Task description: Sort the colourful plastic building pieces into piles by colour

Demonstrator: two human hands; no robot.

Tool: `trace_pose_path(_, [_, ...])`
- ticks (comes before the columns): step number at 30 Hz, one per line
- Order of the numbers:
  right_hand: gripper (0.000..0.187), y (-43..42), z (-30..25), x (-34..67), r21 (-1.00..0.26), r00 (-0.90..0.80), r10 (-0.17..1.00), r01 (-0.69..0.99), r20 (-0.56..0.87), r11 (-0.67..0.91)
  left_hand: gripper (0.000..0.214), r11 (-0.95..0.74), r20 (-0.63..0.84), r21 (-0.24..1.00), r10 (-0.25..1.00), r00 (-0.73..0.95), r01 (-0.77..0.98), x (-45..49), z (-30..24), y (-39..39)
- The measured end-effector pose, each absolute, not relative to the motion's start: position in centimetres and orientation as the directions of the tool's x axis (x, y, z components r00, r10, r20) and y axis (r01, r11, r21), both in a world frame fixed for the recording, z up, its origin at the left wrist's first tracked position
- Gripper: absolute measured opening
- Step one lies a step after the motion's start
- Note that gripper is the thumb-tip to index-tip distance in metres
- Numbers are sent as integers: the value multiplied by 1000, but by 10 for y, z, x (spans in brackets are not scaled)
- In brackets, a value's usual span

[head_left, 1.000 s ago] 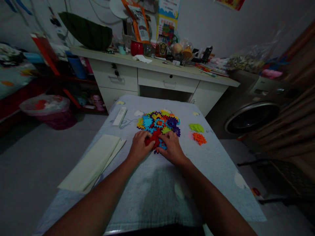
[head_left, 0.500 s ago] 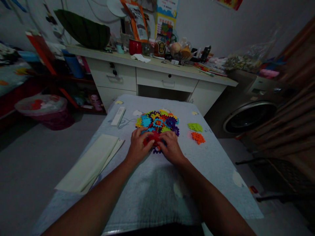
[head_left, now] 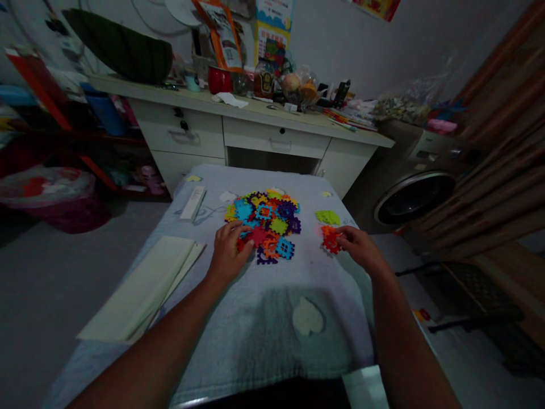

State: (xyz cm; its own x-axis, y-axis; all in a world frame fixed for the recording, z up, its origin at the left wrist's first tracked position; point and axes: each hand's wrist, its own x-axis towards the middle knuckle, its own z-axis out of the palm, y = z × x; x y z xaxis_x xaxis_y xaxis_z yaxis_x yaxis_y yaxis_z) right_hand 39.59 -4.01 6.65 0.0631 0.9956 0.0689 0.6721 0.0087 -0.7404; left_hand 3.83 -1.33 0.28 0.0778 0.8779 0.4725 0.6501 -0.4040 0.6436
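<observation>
Far L on the cloth-covered surface: a folded pale sheet, w/ a slim white box beyond it, both apart from the hands. Next, L hand: thumb & fingers part-spread, bent round the L side of a red cog-edged pc & touching it; can't tell how firm the hold is. That pc is at the near-L part of the mixed pile of cog-edged pcs, which spreads beyond & to the R of L hand; a blue window-pattern pc sits at its near-R edge. Pcs look approx as wide as long, so no real long axis to go by. Then a strip of cloth b/w pile & the R-side group. Past it, the orange-red cog-edged pc (poss. >1, can't tell), w/ a lime-green cog-edged stack just beyond. Last, R hand: thumb & index close together at the orange-red pc's R edge, seemingly touching; can't tell if it's pinched. Key rel.: orange-red lies directly L of R fingertips, so R hand is by far nearer; pile is sideways, further L, from there.
</observation>
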Motion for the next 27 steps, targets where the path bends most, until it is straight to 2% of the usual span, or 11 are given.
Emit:
trace_pose_path(5, [25,-63,52,422,-800,80,994,591,-70,-104,26,-404,470,642,879,81,651,38,1,-12])
trace_pose_path(7, [23,-66,44,424,-777,80,992,616,-101,-129,26,-404,468,642,880,84,652,37,0,-11])
trace_pose_path(9, [19,-67,38,424,-681,119,988,716,-102,-156,26,-406,469,638,879,87,654,36,-1,-10])
trace_pose_path(12, [12,-65,32,424,-427,185,982,886,-35,-182,27,-410,473,630,876,93,659,35,-3,-9])
trace_pose_path(14, [10,-64,31,423,-280,210,977,940,27,-195,27,-407,472,631,877,89,661,35,-4,-8])
trace_pose_path(18, [15,-63,34,422,-143,249,963,962,107,-233,27,-409,474,630,876,90,660,34,-4,-8])
trace_pose_path(22, [13,-58,51,412,-155,201,975,970,90,-186,27,-415,483,625,871,90,662,34,-6,-7])
trace_pose_path(27, [8,-48,73,366,-370,-134,990,919,34,137,26,-400,476,644,877,68,652,34,-6,-6])
